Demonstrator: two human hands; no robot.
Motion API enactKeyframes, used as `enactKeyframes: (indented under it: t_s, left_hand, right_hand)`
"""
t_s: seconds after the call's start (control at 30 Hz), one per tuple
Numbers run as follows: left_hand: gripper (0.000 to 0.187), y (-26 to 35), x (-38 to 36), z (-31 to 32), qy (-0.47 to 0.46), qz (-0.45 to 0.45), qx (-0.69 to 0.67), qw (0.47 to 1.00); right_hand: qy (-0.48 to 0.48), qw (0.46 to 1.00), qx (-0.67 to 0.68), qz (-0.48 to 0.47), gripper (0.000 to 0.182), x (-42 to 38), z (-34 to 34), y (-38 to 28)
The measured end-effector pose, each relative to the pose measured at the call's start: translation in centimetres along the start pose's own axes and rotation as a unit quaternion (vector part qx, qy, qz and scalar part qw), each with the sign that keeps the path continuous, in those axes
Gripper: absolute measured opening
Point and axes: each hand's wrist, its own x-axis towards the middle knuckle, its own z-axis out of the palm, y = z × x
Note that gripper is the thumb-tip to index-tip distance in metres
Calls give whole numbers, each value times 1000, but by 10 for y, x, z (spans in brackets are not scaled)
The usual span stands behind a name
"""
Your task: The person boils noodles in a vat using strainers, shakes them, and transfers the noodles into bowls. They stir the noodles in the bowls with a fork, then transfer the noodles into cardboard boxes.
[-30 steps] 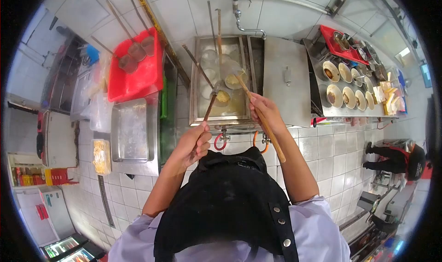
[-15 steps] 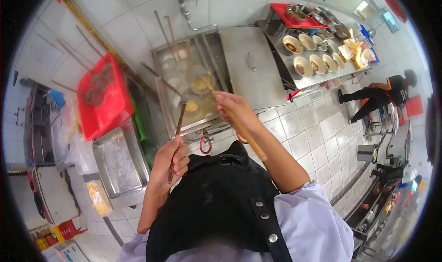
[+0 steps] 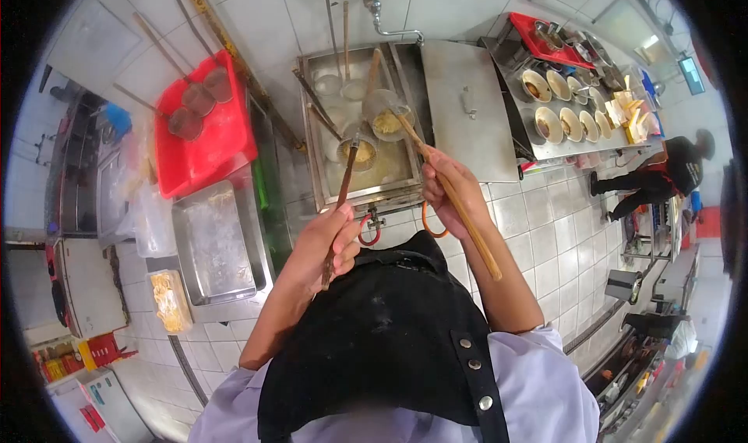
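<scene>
My left hand (image 3: pixel 321 247) is closed round the dark handle of a noodle strainer (image 3: pixel 357 155), whose basket holds pale yellow noodles. The basket is over the steaming water of a square metal cooker (image 3: pixel 315 186). In my right hand (image 3: pixel 450 186) are long wooden chopsticks (image 3: pixel 477 244), their tips among the noodles (image 3: pixel 387 122) in a second strainer. That second strainer has a wooden handle (image 3: pixel 375 67) of its own, slanting up toward the wall. More strainers (image 3: pixel 328 85) sit in the cooker with their handles leaning outward.
To the left are a red tub (image 3: pixel 204 162) with strainers in it and a metal tray (image 3: pixel 214 244). A steel lid (image 3: pixel 470 143) lies right of the cooker. Several bowls (image 3: pixel 548 123) stand on a counter beyond, with a person (image 3: pixel 662 174) at far right.
The view has turned, so the cooker sits further right and higher. Noodles by the chopstick tips now lie lower in the far strainer. Both hands keep their holds.
</scene>
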Motion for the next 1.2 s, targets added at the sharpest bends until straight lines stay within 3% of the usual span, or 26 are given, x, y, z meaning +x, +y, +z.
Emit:
enactKeyframes:
  t_s: [0.3, 0.43, 0.63, 0.7, 0.83, 0.93, 0.97, 1.03, 1.1, 1.13, 1.2]
  left_hand:
    - [18, 0, -1, 6, 6, -9, -1, 1000]
    - [17, -5, 13, 1, 40, 6, 1, 999]
    - [18, -5, 12, 3, -8, -3, -6, 1000]
    - [16, -6, 19, -1, 13, -5, -22, 1000]
    - [15, -8, 26, -3, 5, -16, -9, 1000]
    - [17, -14, 30, 0, 36, -27, -6, 999]
    - [18, -17, 31, 2, 59, -32, -17, 998]
    - [19, -21, 35, 0, 83, -28, -34, 996]
    - [21, -23, 39, 5, 76, -12, -78, 994]
    - [21, -24, 40, 12, 87, -8, -58, 995]
    - [22, -32, 47, 22, 96, -3, -61, 994]
  right_hand:
    - [8, 999, -54, -3, 29, -7, 16, 8]
    - [-8, 999, -47, -10, 28, 0, 3, 19]
    - [-3, 999, 29, -26, 25, -21, -1, -2]
    - [54, 995, 79, -34, 21, -41, 1, -21]
    - [121, 988, 52, -85, 37, -73, -26, -47]
    - [191, 973, 35, -126, 38, -77, -49, -68]
    - [230, 962, 34, -141, 38, -79, -58, -75]
    - [177, 972, 56, -142, 33, -73, -110, -84]
    - [284, 938, -66, -187, 31, -58, -163, -90]
    - [281, 940, -67, -183, 31, -46, -201, -89]
    - [415, 827, -292, -243, 23, -11, -283, -88]
